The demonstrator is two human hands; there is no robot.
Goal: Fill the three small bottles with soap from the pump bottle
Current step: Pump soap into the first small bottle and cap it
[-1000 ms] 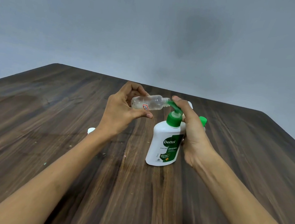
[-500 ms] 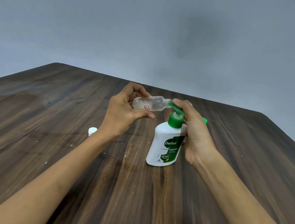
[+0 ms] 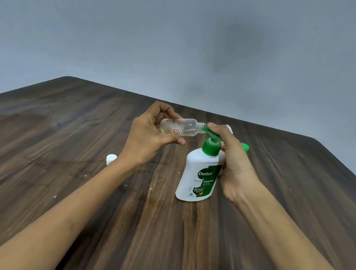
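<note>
Dark wooden table against a grey wall. White pump bottle with green label and green pump head standing upright near table centre, slightly tilted. Right hand wrapped round the far side of the pump bottle, one fingertip resting on top of the pump head. Small clear bottle held nearly horizontal above the table, uncapped mouth touching the pump spout, a little pale liquid visible at its base end, red and white label on its side. Left hand gripping that small bottle, fingers curled over the top, thumb underneath. White cap lying on the table just left of the left wrist. Green cap and a white top showing behind the right hand, objects beneath mostly hidden; cannot tell their fill. Small pale specks scattered on the table surface near the forearms
</note>
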